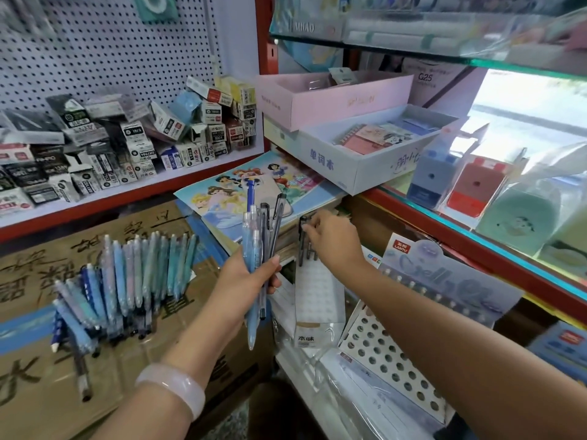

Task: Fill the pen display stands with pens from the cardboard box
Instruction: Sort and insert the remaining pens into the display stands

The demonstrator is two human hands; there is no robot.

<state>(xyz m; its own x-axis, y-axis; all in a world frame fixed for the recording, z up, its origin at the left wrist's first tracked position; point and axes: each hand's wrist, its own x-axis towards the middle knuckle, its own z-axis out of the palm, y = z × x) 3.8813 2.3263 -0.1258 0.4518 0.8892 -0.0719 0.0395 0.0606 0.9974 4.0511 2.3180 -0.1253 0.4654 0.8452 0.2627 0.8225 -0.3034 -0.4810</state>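
Note:
My left hand (251, 277) grips a bunch of pens (259, 242), blue and dark ones, held upright. My right hand (330, 239) pinches the top of a dark pen (301, 246) that stands at the far end of a white display stand (317, 290) with a grid of holes; two more dark pens stand beside it. A second stand (394, 363) with round holes and a blue header card lies to the right with its front holes bare. A heap of blue pens (127, 281) lies on the closed cardboard box (63, 376) at left.
Small refill boxes (127, 144) are piled on the left shelf before a pegboard. A princess colouring book (254, 188) lies behind the stands. Pink and white trays (365, 154) and pencil sharpeners (476, 185) sit on the glass shelf to the right.

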